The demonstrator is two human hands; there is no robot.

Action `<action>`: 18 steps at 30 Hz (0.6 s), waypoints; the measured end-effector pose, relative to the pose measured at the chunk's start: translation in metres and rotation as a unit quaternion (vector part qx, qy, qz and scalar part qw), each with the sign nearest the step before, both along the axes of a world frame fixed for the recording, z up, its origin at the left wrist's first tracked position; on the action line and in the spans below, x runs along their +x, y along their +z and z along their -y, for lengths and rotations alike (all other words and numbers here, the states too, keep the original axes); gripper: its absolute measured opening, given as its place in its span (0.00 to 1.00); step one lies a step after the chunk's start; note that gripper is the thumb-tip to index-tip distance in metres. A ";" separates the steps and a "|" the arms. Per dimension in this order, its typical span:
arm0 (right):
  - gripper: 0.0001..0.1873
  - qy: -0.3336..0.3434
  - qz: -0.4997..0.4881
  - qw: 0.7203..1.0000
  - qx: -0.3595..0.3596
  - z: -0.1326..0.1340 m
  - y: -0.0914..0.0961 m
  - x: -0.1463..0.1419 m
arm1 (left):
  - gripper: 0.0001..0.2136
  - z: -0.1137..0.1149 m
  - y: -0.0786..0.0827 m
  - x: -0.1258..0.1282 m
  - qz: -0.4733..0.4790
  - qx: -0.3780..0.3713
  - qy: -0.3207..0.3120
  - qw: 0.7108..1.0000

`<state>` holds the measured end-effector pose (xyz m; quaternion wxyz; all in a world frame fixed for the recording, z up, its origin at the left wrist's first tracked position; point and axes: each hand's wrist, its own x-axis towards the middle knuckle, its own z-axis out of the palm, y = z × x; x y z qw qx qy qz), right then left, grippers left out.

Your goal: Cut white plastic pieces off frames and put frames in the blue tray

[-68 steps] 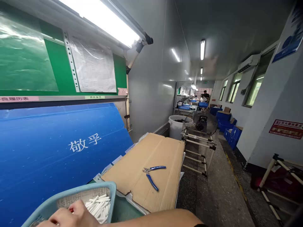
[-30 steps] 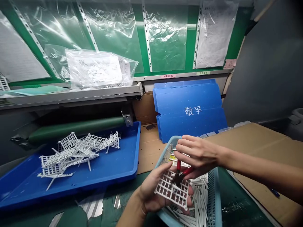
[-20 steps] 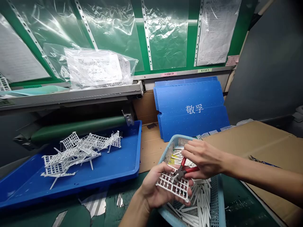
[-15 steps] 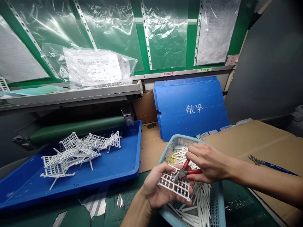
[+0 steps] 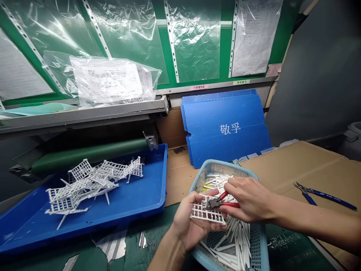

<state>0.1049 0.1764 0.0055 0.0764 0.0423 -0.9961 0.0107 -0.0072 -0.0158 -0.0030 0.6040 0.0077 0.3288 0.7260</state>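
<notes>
Head cam: R hand (image 5: 249,199) fingers clamped on red-handled side cutters (image 5: 221,203), L hand (image 5: 187,222) fingers curled under white plastic sprue (image 5: 207,216); cutter slip could nick that hand.

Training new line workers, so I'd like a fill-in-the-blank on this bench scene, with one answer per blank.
The right hand holds side cutters with ____ handles.
The left hand holds a white plastic lattice frame above a mesh basket with a ____ rim.
More lattice frames lie heaped in a ____ plastic tray.
Blue-handled cutters lie on ____.

Answers: red; light blue; blue; cardboard.
</notes>
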 end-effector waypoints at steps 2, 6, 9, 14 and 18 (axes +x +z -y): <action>0.26 -0.030 0.014 0.999 -0.007 0.005 -0.004 0.004 | 0.26 -0.003 -0.001 0.004 -0.011 -0.031 0.031 0.999; 0.28 -0.098 0.040 0.994 -0.020 0.018 -0.007 0.011 | 0.25 -0.016 -0.008 0.017 -0.043 -0.075 0.140 0.986; 0.30 -0.138 0.060 0.988 -0.046 0.026 -0.006 0.014 | 0.18 -0.027 -0.014 0.026 -0.089 -0.096 0.237 0.963; 0.31 -0.157 0.069 0.980 -0.100 0.032 0.003 0.020 | 0.13 -0.022 -0.007 0.035 -0.099 -0.120 0.253 0.955; 0.30 -0.164 0.046 0.975 -0.145 0.024 0.005 0.024 | 0.11 0.014 0.012 0.038 -0.100 -0.141 0.267 0.948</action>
